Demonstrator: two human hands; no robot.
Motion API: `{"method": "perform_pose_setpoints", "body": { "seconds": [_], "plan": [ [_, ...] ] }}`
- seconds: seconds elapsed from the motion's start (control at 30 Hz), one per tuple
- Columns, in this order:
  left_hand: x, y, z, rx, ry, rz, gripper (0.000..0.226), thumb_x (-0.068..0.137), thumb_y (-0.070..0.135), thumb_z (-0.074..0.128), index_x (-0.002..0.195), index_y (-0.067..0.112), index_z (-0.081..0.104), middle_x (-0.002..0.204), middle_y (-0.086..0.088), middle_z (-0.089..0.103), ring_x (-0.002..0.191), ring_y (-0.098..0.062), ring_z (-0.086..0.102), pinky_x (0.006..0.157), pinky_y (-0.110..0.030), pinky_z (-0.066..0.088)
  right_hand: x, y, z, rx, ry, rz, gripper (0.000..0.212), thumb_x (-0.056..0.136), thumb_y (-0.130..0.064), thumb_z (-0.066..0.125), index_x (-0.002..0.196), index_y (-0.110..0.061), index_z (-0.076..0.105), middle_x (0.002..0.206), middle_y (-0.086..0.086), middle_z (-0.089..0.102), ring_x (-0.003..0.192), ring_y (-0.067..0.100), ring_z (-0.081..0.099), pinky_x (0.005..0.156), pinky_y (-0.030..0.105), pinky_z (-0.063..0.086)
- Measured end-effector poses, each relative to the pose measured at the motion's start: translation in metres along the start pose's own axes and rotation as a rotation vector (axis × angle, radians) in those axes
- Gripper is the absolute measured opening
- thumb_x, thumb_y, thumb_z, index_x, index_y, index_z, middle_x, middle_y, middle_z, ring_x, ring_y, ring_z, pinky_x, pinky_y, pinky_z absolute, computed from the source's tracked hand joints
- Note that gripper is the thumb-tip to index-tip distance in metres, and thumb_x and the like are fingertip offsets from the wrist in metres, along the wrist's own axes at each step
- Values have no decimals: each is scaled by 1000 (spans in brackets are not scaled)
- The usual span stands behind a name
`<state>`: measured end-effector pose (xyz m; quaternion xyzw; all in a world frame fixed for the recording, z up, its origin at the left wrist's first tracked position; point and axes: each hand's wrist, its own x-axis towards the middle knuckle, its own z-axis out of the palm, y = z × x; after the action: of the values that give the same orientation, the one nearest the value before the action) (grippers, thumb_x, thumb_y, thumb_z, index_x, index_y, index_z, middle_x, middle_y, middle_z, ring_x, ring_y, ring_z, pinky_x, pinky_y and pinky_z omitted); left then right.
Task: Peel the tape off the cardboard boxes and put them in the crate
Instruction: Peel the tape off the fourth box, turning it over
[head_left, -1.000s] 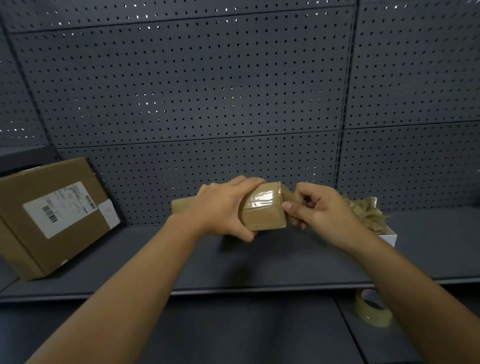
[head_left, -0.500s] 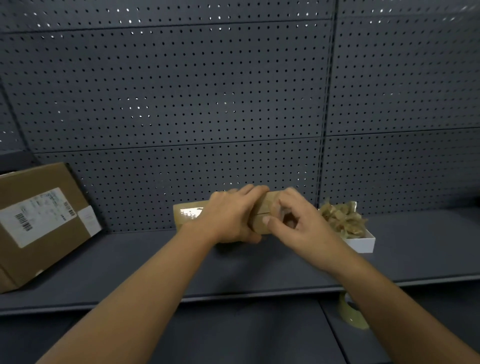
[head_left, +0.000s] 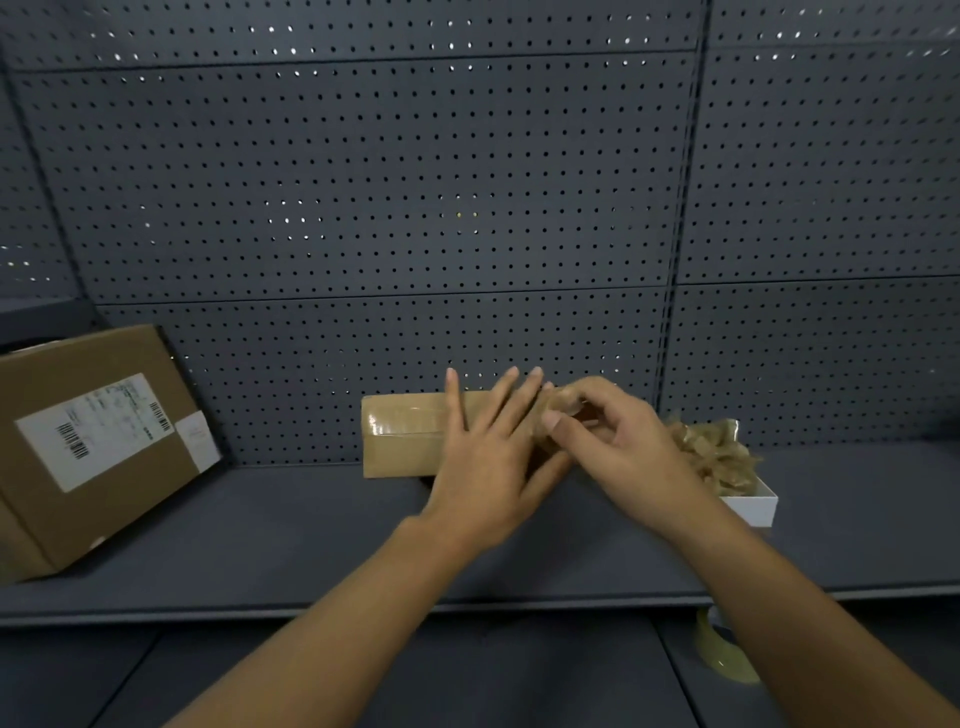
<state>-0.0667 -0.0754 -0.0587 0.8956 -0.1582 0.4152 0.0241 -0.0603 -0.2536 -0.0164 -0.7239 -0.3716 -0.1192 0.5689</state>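
A long brown cardboard box (head_left: 405, 436) wrapped in glossy tape lies on the grey shelf (head_left: 311, 535) against the pegboard wall. My left hand (head_left: 488, 467) is in front of its right half with fingers straight and spread, touching the box. At the box's right end, my right hand (head_left: 608, 436) pinches a bit of tape (head_left: 563, 402) between thumb and fingers. Both hands hide the box's right end, and the image is slightly blurred there.
A large cardboard box (head_left: 93, 447) with a shipping label leans at the left of the shelf. A small white tray (head_left: 753, 504) holding crumpled tape scraps (head_left: 711, 452) sits to the right of my hands. A tape roll (head_left: 722, 649) lies on the lower shelf.
The long box went from being held in the air to lying on the shelf. My left hand released its grip and opened its fingers. My right hand stayed at the box's right end.
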Motion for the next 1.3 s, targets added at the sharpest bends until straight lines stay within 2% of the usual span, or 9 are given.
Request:
{"method": "perform_pose_setpoints", "body": {
  "seconds": [0.1, 0.23, 0.27, 0.33, 0.43, 0.67, 0.9, 1.03, 1.3],
  "plan": [
    [5, -6, 3, -58, 43, -38, 53, 112, 40, 28, 156, 18, 47, 164, 3, 41, 155, -20, 31, 124, -66, 7, 3, -3, -7, -80, 39, -72, 14, 101, -11, 64, 97, -15, 77, 101, -1, 74, 95, 11, 72, 82, 24, 56],
    [14, -12, -7, -152, 67, -125, 53, 112, 40, 23, 158, 23, 45, 160, 10, 45, 154, -8, 31, 129, -54, 3, 7, 7, -18, -357, 435, -151, 25, 102, -23, 62, 81, -14, 70, 82, -2, 68, 77, 13, 65, 71, 42, 54],
    [16, -13, -8, -182, 87, -138, 52, 113, 40, 25, 155, 22, 48, 156, 11, 51, 152, -6, 33, 129, -52, 4, 9, 8, -19, -376, 391, -167, 13, 101, -26, 64, 97, -17, 72, 98, -3, 70, 94, 9, 66, 83, 37, 56],
    [19, -15, -10, -236, 100, -152, 51, 113, 41, 28, 148, 20, 58, 149, 10, 59, 150, -4, 37, 129, -50, 5, 13, 11, -20, -494, 28, -121, 49, 95, -38, 71, 140, -27, 56, 150, -8, 48, 146, 7, 36, 119, 28, 34],
    [18, -16, -8, -310, 74, -147, 49, 112, 39, 29, 151, 23, 55, 158, 7, 49, 151, 2, 30, 130, -47, 3, 23, 17, -12, -671, -335, -32, 98, 85, -52, 77, 162, -36, 19, 169, -19, 7, 156, 3, -10, 128, 42, 18],
    [16, -24, -9, -333, 78, -137, 48, 113, 35, 35, 149, 10, 55, 160, -2, 47, 155, -7, 28, 131, -44, 5, 27, 23, -16, -847, -171, -53, 106, 81, -68, 70, 165, -35, 15, 165, -22, 21, 153, 2, 13, 114, 41, 44],
    [4, -30, -34, 40, -5, -303, 50, 107, 43, 34, 156, 45, 40, 171, 15, 17, 159, -40, -2, 119, -75, -9, 28, 12, -13, -936, -172, -25, 101, 81, -75, 63, 163, -44, 13, 166, -28, 14, 154, 1, 7, 111, 39, 43],
    [-2, -35, -46, -64, -62, -455, 53, 105, 34, 42, 153, 56, 38, 174, 12, -8, 157, -43, -12, 120, -71, -14, 31, 6, -7, -946, -188, -54, 101, 84, -74, 62, 164, -41, 10, 166, -27, 12, 154, 2, 4, 114, 37, 39],
    [-1, -50, -62, -157, -59, -545, 39, 111, 44, 38, 148, 54, 48, 161, 21, 39, 159, -33, 12, 127, -62, 2, 31, -2, 5, -888, -183, -51, 98, 88, -68, 63, 164, -40, 9, 164, -30, 9, 153, -2, -1, 105, 45, 47]
  ]
}}
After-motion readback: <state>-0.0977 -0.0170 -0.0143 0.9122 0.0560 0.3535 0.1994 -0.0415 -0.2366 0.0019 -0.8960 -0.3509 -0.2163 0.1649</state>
